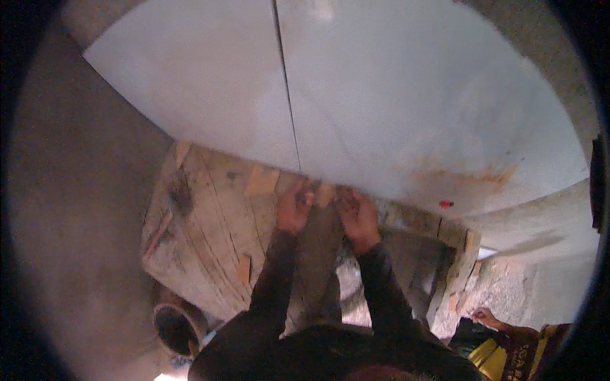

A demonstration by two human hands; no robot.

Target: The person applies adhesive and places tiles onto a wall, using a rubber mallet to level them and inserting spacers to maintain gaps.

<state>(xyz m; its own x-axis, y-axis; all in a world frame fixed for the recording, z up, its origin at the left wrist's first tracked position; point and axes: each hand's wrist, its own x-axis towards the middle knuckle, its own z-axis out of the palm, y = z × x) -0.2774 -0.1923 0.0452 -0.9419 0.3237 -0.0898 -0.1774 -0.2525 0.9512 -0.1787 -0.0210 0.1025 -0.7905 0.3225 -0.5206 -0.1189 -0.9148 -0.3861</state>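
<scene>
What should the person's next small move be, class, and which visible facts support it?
Probably to feel where the tan piece meets the white panels' lower edge. The left hand and right hand are both at that edge, with the piece between them, near the foot of the seam; blur hides whether it touches the panels.

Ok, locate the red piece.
In the head view, the red piece is right of the right hand, near the right pale panel's lower edge, below a brownish stain.
</scene>
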